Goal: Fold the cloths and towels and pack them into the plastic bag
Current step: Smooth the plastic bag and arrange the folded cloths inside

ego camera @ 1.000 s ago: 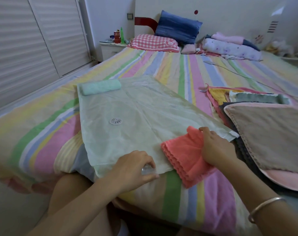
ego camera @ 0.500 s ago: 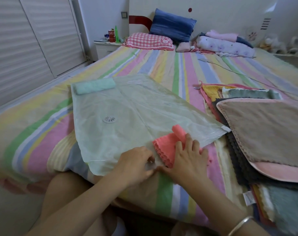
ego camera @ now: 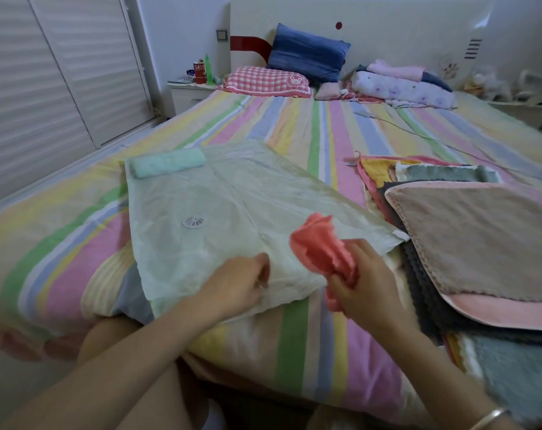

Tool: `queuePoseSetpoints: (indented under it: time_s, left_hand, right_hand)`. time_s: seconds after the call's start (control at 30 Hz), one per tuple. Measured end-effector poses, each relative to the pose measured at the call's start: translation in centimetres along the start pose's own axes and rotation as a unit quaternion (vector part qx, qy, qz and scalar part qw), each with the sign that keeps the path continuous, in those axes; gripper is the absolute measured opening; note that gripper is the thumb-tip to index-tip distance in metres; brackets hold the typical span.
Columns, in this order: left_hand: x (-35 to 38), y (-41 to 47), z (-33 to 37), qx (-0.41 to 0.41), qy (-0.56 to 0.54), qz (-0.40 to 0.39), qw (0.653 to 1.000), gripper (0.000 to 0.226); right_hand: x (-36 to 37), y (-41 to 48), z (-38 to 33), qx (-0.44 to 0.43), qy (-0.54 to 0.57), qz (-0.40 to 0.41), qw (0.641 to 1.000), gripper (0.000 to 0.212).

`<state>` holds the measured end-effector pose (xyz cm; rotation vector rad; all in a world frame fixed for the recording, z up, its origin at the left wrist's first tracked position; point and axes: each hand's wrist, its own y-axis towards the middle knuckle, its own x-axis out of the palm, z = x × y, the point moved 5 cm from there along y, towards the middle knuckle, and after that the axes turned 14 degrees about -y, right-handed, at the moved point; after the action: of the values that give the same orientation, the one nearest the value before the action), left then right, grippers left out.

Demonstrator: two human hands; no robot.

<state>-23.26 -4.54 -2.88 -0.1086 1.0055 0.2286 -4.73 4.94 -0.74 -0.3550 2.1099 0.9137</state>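
A large translucent plastic bag (ego camera: 220, 193) with a round white valve (ego camera: 193, 221) lies flat on the striped bed. A folded mint towel (ego camera: 167, 162) sits in its far left corner. My left hand (ego camera: 242, 280) pinches the bag's near edge. My right hand (ego camera: 362, 277) grips a folded coral cloth (ego camera: 319, 243), lifted just above the bag's near right corner. A stack of unfolded cloths (ego camera: 468, 225), brown on top with pink, grey, yellow and teal beneath, lies to the right.
The striped bedspread (ego camera: 294, 125) stretches back to a checked pillow (ego camera: 266, 82), a blue pillow (ego camera: 307, 51) and rolled bedding (ego camera: 400, 85). A nightstand (ego camera: 189, 91) with bottles stands at the back left. A cable (ego camera: 418, 135) crosses the bed. Shuttered doors fill the left wall.
My right hand has picked the coral cloth up off the bed and raised it bunched above the bag's corner. My left hand stays on the bag's near edge.
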Motion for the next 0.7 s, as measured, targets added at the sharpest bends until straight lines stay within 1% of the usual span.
queuePoseSetpoints:
  time_s: [0.07, 0.13, 0.2, 0.27, 0.33, 0.43, 0.53, 0.6, 0.63, 0.67, 0.7]
  left_hand:
    - [-1.9, 0.3, -1.4, -0.069, -0.14, 0.035, 0.987, 0.032]
    - [-3.6, 0.1, -1.9, -0.096, -0.175, 0.084, 0.976, 0.039]
    - [-4.8, 0.0, -1.6, -0.107, -0.172, 0.123, 0.972, 0.041]
    - [-5.9, -0.2, -0.9, -0.088, -0.149, 0.17, 0.97, 0.037]
    - [-7.1, -0.3, -0.2, -0.046, -0.131, 0.225, 0.964, 0.033]
    - [-8.8, -0.2, 0.7, 0.031, -0.154, 0.273, 0.949, 0.028]
    - [-10.3, -0.5, 1.9, 0.086, -0.213, 0.261, 0.938, 0.027]
    - [-11.0, -0.9, 2.9, 0.098, -0.245, 0.231, 0.936, 0.027]
    - [-11.4, -1.1, 3.4, 0.097, -0.278, 0.208, 0.933, 0.026]
    - [-11.9, -1.3, 3.9, 0.09, -0.326, 0.179, 0.924, 0.026]
    - [-12.3, -1.4, 4.3, 0.082, -0.383, 0.146, 0.909, 0.026]
  right_hand:
    - [1.1, -0.8, -1.2, -0.116, -0.092, -0.014, 0.989, 0.037]
    - [2.5, -1.7, -1.5, -0.174, -0.145, -0.032, 0.973, 0.038]
    - [3.7, -2.3, -1.2, -0.188, -0.162, -0.047, 0.968, 0.036]
    - [4.4, -2.6, -0.9, -0.193, -0.184, -0.062, 0.962, 0.037]
    - [5.0, -2.9, -0.7, -0.199, -0.207, -0.077, 0.955, 0.039]
    - [5.6, -3.0, -0.9, -0.214, -0.243, -0.103, 0.94, 0.037]
    - [5.4, -1.4, -1.6, -0.17, -0.248, -0.149, 0.942, 0.032]
    - [4.1, 0.3, -2.8, -0.073, -0.175, -0.19, 0.963, 0.015]
    - [3.5, 1.3, -3.4, -0.023, -0.124, -0.196, 0.972, 0.015]
    - [2.9, 2.3, -3.9, 0.033, -0.061, -0.198, 0.978, 0.026]
    - [2.8, 3.7, -4.1, 0.086, 0.0, -0.202, 0.976, 0.034]
